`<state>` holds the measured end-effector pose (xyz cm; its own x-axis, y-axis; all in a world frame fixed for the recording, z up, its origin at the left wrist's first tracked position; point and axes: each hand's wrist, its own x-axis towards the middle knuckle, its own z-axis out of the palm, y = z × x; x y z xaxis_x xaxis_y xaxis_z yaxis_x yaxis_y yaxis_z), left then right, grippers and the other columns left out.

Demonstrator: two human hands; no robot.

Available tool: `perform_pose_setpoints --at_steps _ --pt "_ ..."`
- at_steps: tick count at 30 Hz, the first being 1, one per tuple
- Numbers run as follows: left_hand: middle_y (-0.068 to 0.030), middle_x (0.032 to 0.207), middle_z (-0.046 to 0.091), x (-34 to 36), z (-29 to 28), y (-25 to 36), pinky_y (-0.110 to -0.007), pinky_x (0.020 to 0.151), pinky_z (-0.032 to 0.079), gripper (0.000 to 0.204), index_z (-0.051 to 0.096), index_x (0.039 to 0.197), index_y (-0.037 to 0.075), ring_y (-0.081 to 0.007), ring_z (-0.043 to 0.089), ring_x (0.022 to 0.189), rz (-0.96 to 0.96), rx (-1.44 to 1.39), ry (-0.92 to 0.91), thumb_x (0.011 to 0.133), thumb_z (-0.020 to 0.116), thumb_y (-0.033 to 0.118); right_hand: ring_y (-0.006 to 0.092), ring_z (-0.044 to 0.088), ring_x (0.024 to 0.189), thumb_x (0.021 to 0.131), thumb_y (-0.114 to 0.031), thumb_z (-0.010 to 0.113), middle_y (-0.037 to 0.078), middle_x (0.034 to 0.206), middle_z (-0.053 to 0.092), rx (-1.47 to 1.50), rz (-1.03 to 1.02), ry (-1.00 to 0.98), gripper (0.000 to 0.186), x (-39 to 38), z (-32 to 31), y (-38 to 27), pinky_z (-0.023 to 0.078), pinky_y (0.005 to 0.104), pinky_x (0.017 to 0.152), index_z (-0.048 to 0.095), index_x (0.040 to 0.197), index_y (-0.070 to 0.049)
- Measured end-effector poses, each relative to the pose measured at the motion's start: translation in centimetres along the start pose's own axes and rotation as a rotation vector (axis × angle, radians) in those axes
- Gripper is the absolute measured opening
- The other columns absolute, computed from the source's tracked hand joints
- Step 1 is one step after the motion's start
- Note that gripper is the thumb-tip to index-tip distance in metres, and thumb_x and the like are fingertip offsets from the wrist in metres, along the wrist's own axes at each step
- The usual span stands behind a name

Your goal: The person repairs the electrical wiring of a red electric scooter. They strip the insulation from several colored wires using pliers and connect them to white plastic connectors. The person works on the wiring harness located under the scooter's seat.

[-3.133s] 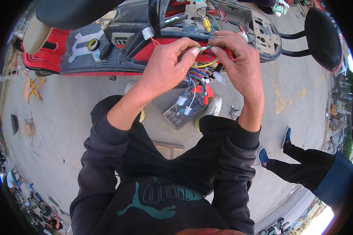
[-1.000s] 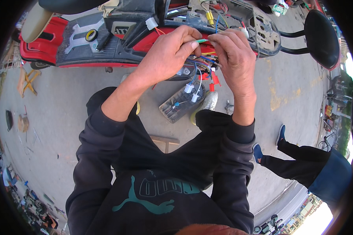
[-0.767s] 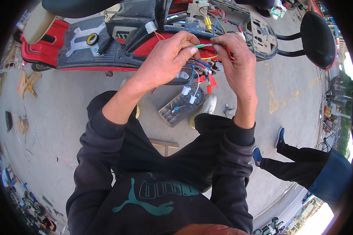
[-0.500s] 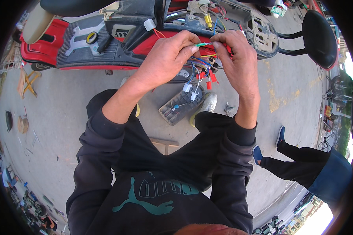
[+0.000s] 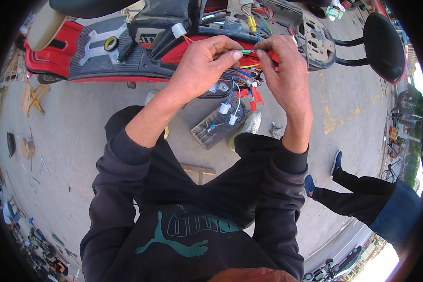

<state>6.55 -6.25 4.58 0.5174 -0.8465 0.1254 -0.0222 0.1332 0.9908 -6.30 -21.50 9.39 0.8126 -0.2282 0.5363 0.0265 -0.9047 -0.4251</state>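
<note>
Between my fingertips is a green wire (image 5: 245, 51) with a bare, shiny end. My left hand (image 5: 206, 63) pinches its green part between thumb and fingers. At the bare end, the thumb and forefinger of my right hand (image 5: 285, 66) close on the wire's tip. Both hands are raised in front of a red electric scooter (image 5: 171, 56) with its seat area opened up. Below them hangs a bundle of blue wires (image 5: 230, 89) with white plug connectors (image 5: 224, 108) and red connectors (image 5: 256, 99). A white connector (image 5: 178, 30) on orange wires stands left of my hands.
A roll of yellow-and-black tape (image 5: 110, 44) lies on the scooter's footboard (image 5: 91, 63). On the ground between my feet is a black plastic cover (image 5: 216, 129) with a small screwdriver (image 5: 213, 126) on it. Another person (image 5: 362, 195) stands at the right. A wooden stool (image 5: 34, 99) is far left.
My left hand has shifted slightly right, toward my right hand, and less of the green wire shows between them. The hanging red connectors have swung a little.
</note>
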Motion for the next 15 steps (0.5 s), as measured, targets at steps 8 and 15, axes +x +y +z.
perform_pose_setpoints --at_steps 8,15 --pt "-0.0055 0.099 0.072 0.13 0.29 -0.05 -0.027 0.086 0.055 0.025 0.068 0.117 -0.003 -0.0113 0.069 0.092 -0.032 -0.065 -0.026 0.104 0.065 0.018 0.0340 0.062 0.097 0.087 -0.001 0.070 0.014 0.096 0.068 0.044 0.029 -0.001 0.011 -0.21 -0.15 0.11 0.052 0.0417 0.083 0.068 0.098 0.000" --pt "-0.0011 0.096 0.070 -0.12 0.82 0.40 -0.023 0.077 0.051 0.027 0.070 0.116 -0.001 -0.0062 0.062 0.086 -0.104 0.028 0.043 0.102 0.069 0.023 0.0347 0.061 0.098 0.088 -0.001 0.069 0.014 0.095 0.067 0.027 -0.001 -0.011 0.011 -0.21 0.01 0.18 0.051 0.0422 0.084 0.068 0.098 -0.001"
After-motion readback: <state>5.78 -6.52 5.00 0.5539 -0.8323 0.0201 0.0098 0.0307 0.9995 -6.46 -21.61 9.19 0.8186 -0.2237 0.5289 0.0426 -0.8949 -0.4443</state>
